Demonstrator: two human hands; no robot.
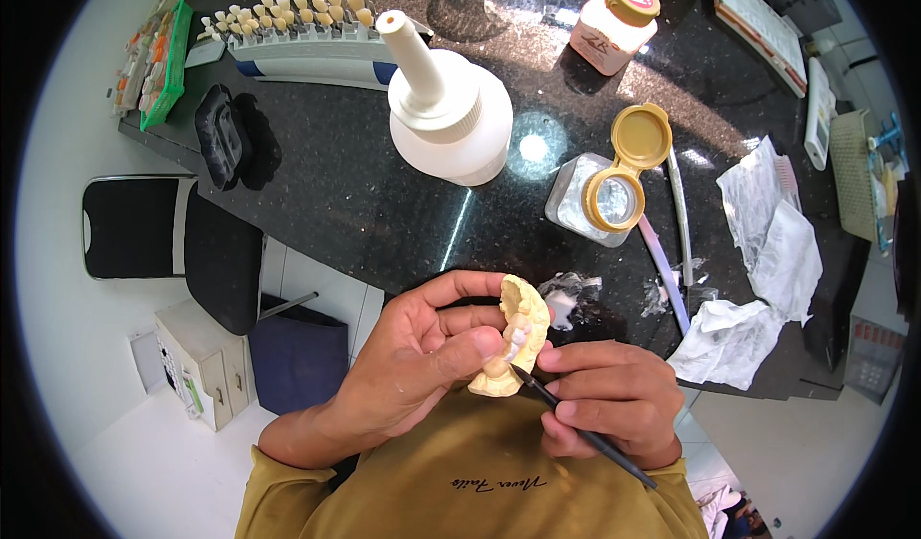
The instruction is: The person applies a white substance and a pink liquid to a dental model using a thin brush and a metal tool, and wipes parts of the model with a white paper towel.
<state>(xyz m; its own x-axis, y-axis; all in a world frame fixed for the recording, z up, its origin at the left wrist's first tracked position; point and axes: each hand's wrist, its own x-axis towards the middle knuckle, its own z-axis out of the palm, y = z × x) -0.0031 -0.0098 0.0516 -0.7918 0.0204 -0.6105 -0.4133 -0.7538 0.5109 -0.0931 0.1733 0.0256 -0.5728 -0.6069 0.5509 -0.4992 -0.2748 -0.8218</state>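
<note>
A yellow plaster dental model with whitish teeth along its ridge is held up in front of my chest, near the table's front edge. My left hand is closed round its left side, thumb on the teeth and fingers behind. In my right hand is a slim black pen-like tool, gripped like a pencil. Its tip touches or nearly touches the lower part of the model; I cannot tell which. The right fingertips are close against the model's right edge.
On the black speckled table stand a white nozzle bottle, an open gold-lidded jar and a pink powder jar. A tooth shade rack is at the back left. Crumpled white tissues and a purple-handled stick lie right.
</note>
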